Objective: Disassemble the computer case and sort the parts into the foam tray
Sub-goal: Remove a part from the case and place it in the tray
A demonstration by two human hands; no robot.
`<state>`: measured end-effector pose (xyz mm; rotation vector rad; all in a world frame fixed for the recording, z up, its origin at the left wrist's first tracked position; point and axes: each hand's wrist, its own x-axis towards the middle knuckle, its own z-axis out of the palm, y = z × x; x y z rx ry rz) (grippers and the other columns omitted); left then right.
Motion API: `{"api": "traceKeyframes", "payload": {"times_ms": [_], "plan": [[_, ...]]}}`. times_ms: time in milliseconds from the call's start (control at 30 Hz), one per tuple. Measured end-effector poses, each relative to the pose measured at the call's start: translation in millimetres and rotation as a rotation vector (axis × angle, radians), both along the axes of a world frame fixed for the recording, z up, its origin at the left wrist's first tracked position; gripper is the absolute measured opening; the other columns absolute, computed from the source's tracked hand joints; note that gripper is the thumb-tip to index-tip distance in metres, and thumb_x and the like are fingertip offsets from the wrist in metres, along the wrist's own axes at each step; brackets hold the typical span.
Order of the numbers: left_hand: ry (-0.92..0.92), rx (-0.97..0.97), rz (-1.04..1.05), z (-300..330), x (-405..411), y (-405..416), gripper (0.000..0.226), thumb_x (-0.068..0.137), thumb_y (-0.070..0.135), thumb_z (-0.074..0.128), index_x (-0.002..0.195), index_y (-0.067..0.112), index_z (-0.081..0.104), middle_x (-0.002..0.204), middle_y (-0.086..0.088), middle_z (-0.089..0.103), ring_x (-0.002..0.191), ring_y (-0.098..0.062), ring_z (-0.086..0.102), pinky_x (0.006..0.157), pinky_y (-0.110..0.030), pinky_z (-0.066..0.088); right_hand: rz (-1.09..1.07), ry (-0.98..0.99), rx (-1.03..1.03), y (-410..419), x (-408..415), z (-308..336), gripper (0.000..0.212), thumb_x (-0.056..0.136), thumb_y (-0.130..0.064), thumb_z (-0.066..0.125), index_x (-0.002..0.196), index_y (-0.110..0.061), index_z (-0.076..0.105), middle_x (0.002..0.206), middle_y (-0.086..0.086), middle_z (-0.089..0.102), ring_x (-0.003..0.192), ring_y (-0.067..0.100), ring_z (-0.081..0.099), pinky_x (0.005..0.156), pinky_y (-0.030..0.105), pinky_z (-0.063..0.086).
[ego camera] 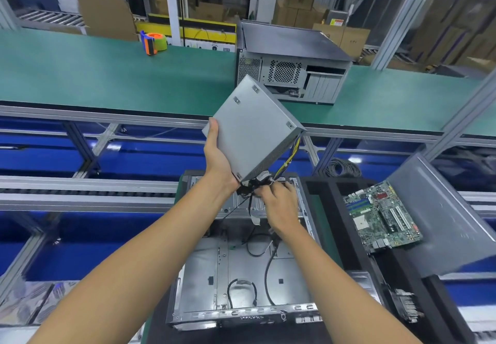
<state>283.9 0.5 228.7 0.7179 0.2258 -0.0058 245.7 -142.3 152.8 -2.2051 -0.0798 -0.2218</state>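
My left hand grips a grey metal power supply by its lower left edge and holds it tilted in the air above the open computer case. Black and yellow cables hang from the supply's lower right corner. My right hand holds the bundle of cable ends just under the supply. Loose black wires lie inside the case. To the right, the black foam tray carries a green motherboard and a grey side panel.
A second grey computer case stands on the green conveyor belt ahead. An orange tape dispenser sits further left on the belt. Aluminium rails and blue bins lie to the left. A coil of cable lies behind the tray.
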Motion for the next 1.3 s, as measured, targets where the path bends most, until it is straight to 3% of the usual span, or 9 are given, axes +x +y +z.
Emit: {"api": "traceKeyframes", "payload": {"times_ms": [133, 333, 567, 667, 767, 933, 1033, 1100, 1300], "plan": [[0.043, 0.011, 0.014, -4.4, 0.8, 2.3, 0.068, 0.082, 0.084, 0.053, 0.095, 0.025, 0.083, 0.111, -0.011, 0.077, 0.093, -0.034, 0.076, 0.072, -0.046, 0.061, -0.126, 0.136, 0.247, 0.8, -13.1, -24.2, 0.037, 0.077, -0.039, 0.056, 0.108, -0.025, 0.041, 0.113, -0.003, 0.036, 0.107, 0.009, 0.029, 0.084, 0.023, 0.030], [0.062, 0.025, 0.039, -10.6, 2.4, 13.6, 0.069, 0.086, 0.081, 0.050, 0.098, 0.022, 0.082, 0.113, -0.012, 0.077, 0.096, -0.036, 0.076, 0.070, -0.047, 0.061, -0.553, 0.047, 0.219, 38.8, -61.5, -65.5, 0.047, 0.073, -0.011, 0.076, 0.094, -0.019, 0.035, 0.099, -0.002, 0.036, 0.094, 0.019, 0.034, 0.081, 0.034, 0.028], [0.078, 0.058, 0.060, -24.3, -2.4, 41.4, 0.066, 0.083, 0.082, 0.055, 0.100, 0.024, 0.082, 0.113, -0.010, 0.077, 0.095, -0.036, 0.076, 0.067, -0.047, 0.061, -0.453, 0.462, 0.464, 80.4, -46.3, -78.3, 0.042, 0.084, -0.017, 0.072, 0.118, -0.016, 0.048, 0.119, 0.003, 0.037, 0.113, 0.023, 0.034, 0.095, 0.040, 0.037], [0.096, 0.078, 0.075, -33.4, -4.3, 51.9, 0.066, 0.082, 0.083, 0.054, 0.099, 0.026, 0.082, 0.114, -0.010, 0.077, 0.096, -0.036, 0.076, 0.070, -0.049, 0.061, -0.502, 0.592, 0.661, 82.1, -36.3, -70.1, 0.013, 0.095, -0.016, 0.057, 0.094, -0.020, 0.069, 0.119, 0.005, 0.047, 0.114, 0.025, 0.041, 0.094, 0.046, 0.048], [0.124, 0.121, 0.106, -41.1, -3.7, 63.6, 0.065, 0.080, 0.085, 0.055, 0.096, 0.028, 0.082, 0.112, -0.009, 0.077, 0.095, -0.036, 0.076, 0.068, -0.047, 0.061, -0.470, 0.497, 0.771, 77.2, -41.0, -72.4, 0.030, 0.094, -0.008, 0.047, 0.073, -0.017, 0.066, 0.086, 0.001, 0.068, 0.087, 0.023, 0.059, 0.073, 0.033, 0.048], [0.167, 0.126, 0.156, -50.8, -0.4, 80.0, 0.069, 0.080, 0.083, 0.057, 0.104, 0.023, 0.079, 0.112, -0.009, 0.077, 0.096, -0.035, 0.076, 0.070, -0.046, 0.062, -0.707, 0.509, 0.687, 67.7, -40.1, -78.9, 0.006, 0.089, -0.006, 0.057, 0.094, -0.008, 0.061, 0.102, 0.009, 0.060, 0.094, 0.028, 0.055, 0.074, 0.037, 0.040], [0.168, 0.114, 0.165, -54.0, 2.0, 84.5, 0.071, 0.082, 0.081, 0.058, 0.114, 0.020, 0.076, 0.115, -0.009, 0.077, 0.099, -0.035, 0.075, 0.073, -0.046, 0.062, -0.678, 0.655, 0.731, 66.0, -34.5, -84.1, 0.022, 0.087, -0.004, 0.065, 0.107, -0.001, 0.056, 0.109, 0.013, 0.055, 0.096, 0.032, 0.056, 0.073, 0.037, 0.043], [0.172, 0.113, 0.162, -57.5, 3.3, 86.4, 0.069, 0.082, 0.080, 0.058, 0.114, 0.020, 0.076, 0.115, -0.009, 0.076, 0.099, -0.035, 0.075, 0.072, -0.045, 0.062, -0.540, 0.659, 0.752, 65.5, -34.5, -85.7, 0.008, 0.095, -0.006, 0.054, 0.102, -0.006, 0.059, 0.101, 0.010, 0.058, 0.079, 0.023, 0.055, 0.065, 0.033, 0.039], [0.166, 0.166, 0.188, -69.4, 8.2, 90.1, 0.066, 0.087, 0.077, 0.056, 0.115, 0.020, 0.074, 0.112, -0.008, 0.077, 0.096, -0.033, 0.076, 0.069, -0.043, 0.062, -0.522, 0.465, 0.643, 57.2, -54.8, -83.6, 0.038, 0.098, -0.023, 0.040, 0.072, -0.009, 0.064, 0.064, 0.007, 0.072, 0.058, 0.016, 0.065, 0.064, 0.032, 0.047]]}}
